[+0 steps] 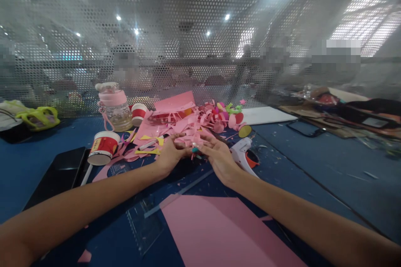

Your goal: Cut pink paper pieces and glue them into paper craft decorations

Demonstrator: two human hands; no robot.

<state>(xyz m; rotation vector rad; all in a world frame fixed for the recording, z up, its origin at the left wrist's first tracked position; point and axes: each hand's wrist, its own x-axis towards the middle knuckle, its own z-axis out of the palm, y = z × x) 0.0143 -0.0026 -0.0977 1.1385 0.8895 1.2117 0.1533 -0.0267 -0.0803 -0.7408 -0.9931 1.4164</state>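
Both hands meet at the middle of the view, in front of a heap of pink paper scraps (178,123). My left hand (171,154) has its fingers closed on one side of a small pink paper piece (194,137). On the other side of that piece, my right hand (217,154) pinches it too, with a bit of teal showing between the fingertips. A white glue gun (240,152) lies just right of my right hand. Below the hands a large pink sheet (219,229) lies flat on the blue table (109,225).
At the left are a clear bottle with a pink lid (116,110), a red and white paper cup (103,148), a second cup (138,114) and a black tablet-like object (58,175). A perforated metal screen (188,46) rises behind. Bags and cardboard (344,133) lie at the right.
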